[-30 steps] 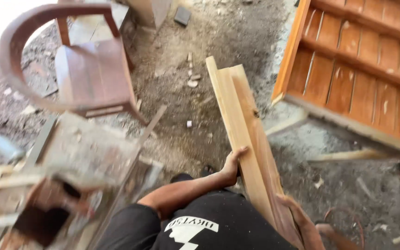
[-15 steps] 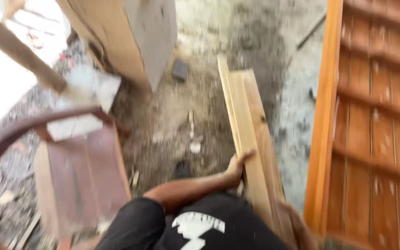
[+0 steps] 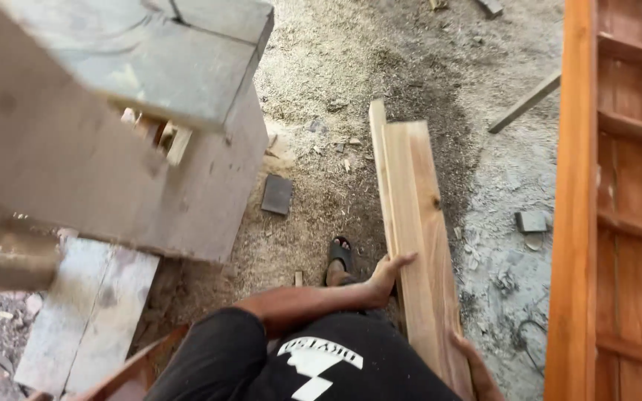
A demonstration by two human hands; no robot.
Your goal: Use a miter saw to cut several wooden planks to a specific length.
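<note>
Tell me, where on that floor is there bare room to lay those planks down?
The sawdust floor between the planks and the orange slatted panel lies mostly bare, save a small block. The top centre is open too. To the left it is crowded by the grey bench.

Ground (image 3: 380,67): packed dirt strewn with sawdust and wood chips, paler and greyer to the right. Left, a big grey wooden bench (image 3: 150,126) (weathered, blocky) over a pale plank (image 3: 87,312). Right edge, an orange slatted wooden panel (image 3: 618,200). Small dark square scrap (image 3: 277,194) mid-floor. Daylight, even.
</note>
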